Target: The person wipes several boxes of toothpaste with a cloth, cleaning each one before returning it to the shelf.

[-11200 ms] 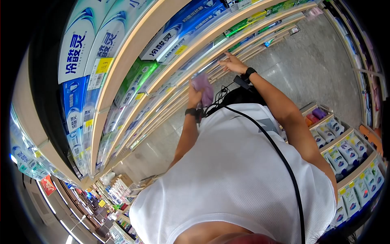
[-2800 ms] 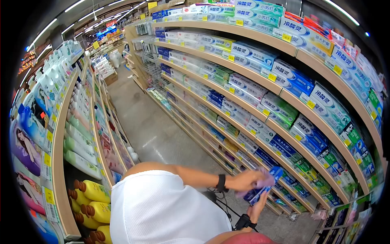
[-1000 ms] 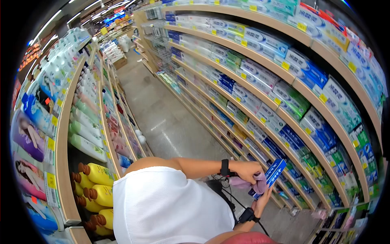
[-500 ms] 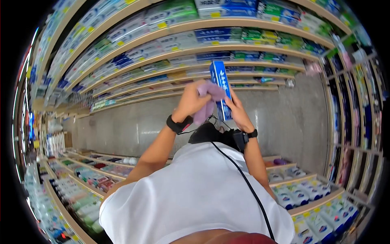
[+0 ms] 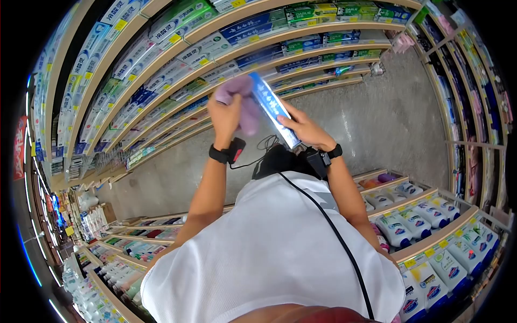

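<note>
My right hand (image 5: pixel 308 130) is closed around the lower half of a long blue toothpaste box (image 5: pixel 272 107) with white lettering. The box tilts, its top end leaning left, and glare whitens part of its face. In my left hand (image 5: pixel 224 117) a soft purple cloth (image 5: pixel 248 114) is bunched up, with part of it hanging below the fingers. The cloth is right at the box's upper left end and overlaps it in this view. Black straps circle both wrists, each with a small device.
Shelves of boxed toothpaste (image 5: pixel 200 49) rise in front, with yellow price tags along their edges. White bottles (image 5: pixel 431 215) line the shelves behind on the right. A grey aisle floor (image 5: pixel 377 116) lies between. A black cable (image 5: pixel 328 226) runs over my white shirt.
The cloth has gone from the middle of the box to its upper left end. The box has tilted further left. My view has turned, so the shelves appear shifted.
</note>
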The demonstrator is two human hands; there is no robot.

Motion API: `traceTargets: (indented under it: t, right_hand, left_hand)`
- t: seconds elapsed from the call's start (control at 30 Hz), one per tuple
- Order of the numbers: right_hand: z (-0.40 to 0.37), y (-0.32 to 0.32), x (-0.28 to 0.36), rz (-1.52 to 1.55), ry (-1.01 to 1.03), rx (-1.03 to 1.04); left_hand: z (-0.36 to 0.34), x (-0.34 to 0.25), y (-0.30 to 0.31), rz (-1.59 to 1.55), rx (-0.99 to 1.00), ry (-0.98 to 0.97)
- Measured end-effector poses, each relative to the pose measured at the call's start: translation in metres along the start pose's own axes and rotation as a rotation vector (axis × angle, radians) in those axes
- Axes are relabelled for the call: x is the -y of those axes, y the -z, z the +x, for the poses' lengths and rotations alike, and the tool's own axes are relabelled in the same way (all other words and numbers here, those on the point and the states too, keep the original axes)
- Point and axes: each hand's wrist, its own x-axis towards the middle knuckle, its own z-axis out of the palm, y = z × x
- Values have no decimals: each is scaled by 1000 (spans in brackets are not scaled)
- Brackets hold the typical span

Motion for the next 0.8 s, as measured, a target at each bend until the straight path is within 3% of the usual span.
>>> traceTargets:
  t: [0.03, 0.13, 0.23, 0.3, 0.37, 0.4, 0.47, 0.53, 0.63, 0.8]
  right_hand:
    - [2, 0, -4, 10, -1, -7]
    - [13, 6, -16, 25, 79, -307]
    - [7, 8, -6, 92, 13, -294]
    - [1, 8, -1, -21, -9, -232]
    - [1, 7, -6, -97, 99, -43]
    - [-3, 7, -1, -138, 93, -3]
    - [-5, 9, -1, -139, 31, 66]
    - [-6, 8, -3, -117, -3, 168]
    - [-7, 8, -10, -36, -11, 109]
    - [-13, 16, -8, -32, -44, 87]
  left_hand:
    - [-10, -1, -6, -57, 109, -27]
    - [-35, -37, -15, 23, 533, -86]
    - [-33, -22, -16, 40, 607, 40]
    - [-19, -19, -8, 69, 409, 49]
    - [5, 7, 0, -86, 183, 7]
    - [15, 16, 8, -84, 189, 8]
    - [30, 19, 19, 60, 8, 67]
    - [25, 17, 13, 68, -17, 11]
    - [4, 4, -4, 226, -78, -173]
    - [-12, 0, -17, 158, -69, -83]
